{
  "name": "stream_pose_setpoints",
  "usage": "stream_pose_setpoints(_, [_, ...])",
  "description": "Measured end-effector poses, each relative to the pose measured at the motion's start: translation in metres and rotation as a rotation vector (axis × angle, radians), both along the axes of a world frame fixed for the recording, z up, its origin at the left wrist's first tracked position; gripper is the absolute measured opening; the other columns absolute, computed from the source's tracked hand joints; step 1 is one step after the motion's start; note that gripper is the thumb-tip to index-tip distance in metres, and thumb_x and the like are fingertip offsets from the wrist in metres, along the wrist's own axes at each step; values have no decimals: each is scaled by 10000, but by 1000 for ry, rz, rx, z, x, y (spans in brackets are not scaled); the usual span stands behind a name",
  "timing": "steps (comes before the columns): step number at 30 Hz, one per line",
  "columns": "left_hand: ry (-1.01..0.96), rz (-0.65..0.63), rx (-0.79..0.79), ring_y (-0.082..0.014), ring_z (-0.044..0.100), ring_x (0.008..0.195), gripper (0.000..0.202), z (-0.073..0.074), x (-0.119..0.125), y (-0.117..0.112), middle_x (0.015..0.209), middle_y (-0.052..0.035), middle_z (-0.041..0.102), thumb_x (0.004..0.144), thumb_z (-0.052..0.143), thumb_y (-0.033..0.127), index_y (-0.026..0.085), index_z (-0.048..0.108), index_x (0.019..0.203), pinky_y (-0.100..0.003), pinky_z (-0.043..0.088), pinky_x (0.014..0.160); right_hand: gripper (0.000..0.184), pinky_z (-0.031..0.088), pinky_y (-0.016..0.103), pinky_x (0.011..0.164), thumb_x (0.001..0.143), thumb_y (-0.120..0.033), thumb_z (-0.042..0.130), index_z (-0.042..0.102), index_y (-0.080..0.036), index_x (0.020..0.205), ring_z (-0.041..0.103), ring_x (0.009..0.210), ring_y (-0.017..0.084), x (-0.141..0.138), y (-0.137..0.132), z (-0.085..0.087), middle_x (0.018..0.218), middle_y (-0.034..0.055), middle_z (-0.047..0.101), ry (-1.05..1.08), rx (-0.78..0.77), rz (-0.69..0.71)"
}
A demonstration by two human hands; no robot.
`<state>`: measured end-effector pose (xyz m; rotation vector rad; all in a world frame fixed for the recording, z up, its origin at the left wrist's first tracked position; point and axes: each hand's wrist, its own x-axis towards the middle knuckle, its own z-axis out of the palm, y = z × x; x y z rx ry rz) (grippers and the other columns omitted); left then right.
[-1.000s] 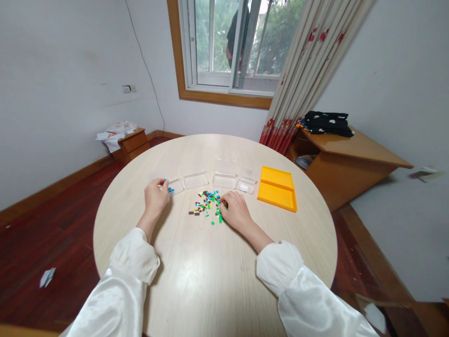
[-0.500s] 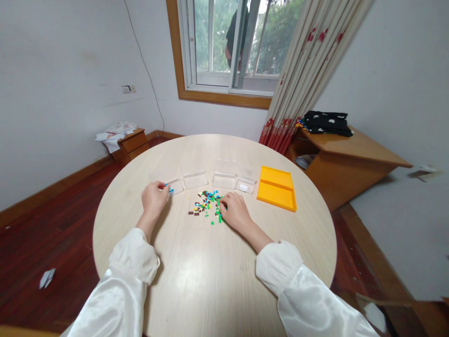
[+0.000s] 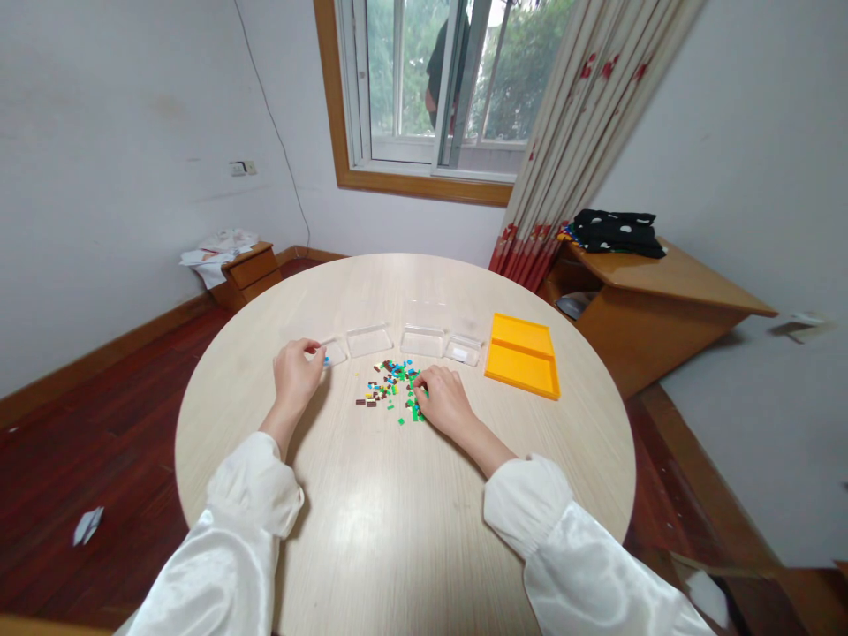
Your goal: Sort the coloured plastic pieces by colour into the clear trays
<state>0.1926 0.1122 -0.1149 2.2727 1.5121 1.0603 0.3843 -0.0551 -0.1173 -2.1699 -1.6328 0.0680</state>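
Note:
My left hand is over the near left end of a small clear plastic box. Its fingers are bent together in a pinch, and whatever is between them is hidden. Blue toy bricks show in the box beside the fingertips. At the right edge of a loose pile of small toy bricks, brown, blue, green and yellow, rests my right hand. Its fingers are curled down among green bricks; what they grip, if anything, cannot be made out.
More clear boxes stand in a row behind the pile: one at left centre, another at right centre, and a small one. A two-part yellow tray lies to the right on the round table. A person is outside the window.
My left hand has shifted slightly right and away from me, covering more of the blue bricks in the box. The blue piece at its fingertips no longer shows. My right hand has barely moved.

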Motion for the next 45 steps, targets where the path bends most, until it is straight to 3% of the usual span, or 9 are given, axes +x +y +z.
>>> stream_pose_setpoints(10, [-154,-250,74,-175,557,712,170,9,17,-21,746,-60,630,766,507,280,158,624,741,-295,430,683,195,291,328,739,878,-125,423,613,-150,845,502,880,215,-5,3,1,915,94,626,-75,-44,0])
stream_pose_setpoints(20, [-130,-729,55,-177,556,813,115,15,31,-52,810,-56,620,801,565,264,182,630,754,-307,431,756,123,316,314,780,891,-183,451,563,-187,841,491,900,195,-11,12,3,893,51,601,113,189,29])
stream_pose_setpoints(23, [-109,-808,23,-180,563,831,94,11,34,-54,833,-59,625,781,612,274,184,640,786,-314,436,766,117,330,309,790,892,-197,453,559,-189,842,500,903,186,-15,13,4,891,46,599,166,211,82])
stream_pose_setpoints(30, [-67,-862,40,-178,561,804,87,6,37,-54,812,-57,630,788,614,263,182,641,772,-314,435,740,121,346,295,792,889,-222,476,563,-185,813,512,878,165,-21,13,4,872,29,598,267,233,170])
stream_pose_setpoints(40, [-74,-855,34,-175,573,808,110,10,36,-58,813,-61,642,807,543,229,187,642,779,-316,443,758,154,373,273,765,872,-215,508,617,-185,767,545,835,145,-18,16,1,817,17,625,350,282,196])
stream_pose_setpoints(43, [-69,-796,41,-177,571,805,115,12,33,-54,812,-58,635,803,526,232,185,624,766,-311,443,752,150,366,298,812,874,-208,499,647,-199,858,551,901,158,-13,16,-1,885,28,649,316,276,180])
stream_pose_setpoints(45, [-70,-682,67,-181,568,801,123,14,29,-47,806,-55,628,799,511,236,184,608,745,-311,440,749,186,351,326,849,873,-177,481,649,-203,948,542,966,177,-6,15,-4,963,45,656,263,255,122])
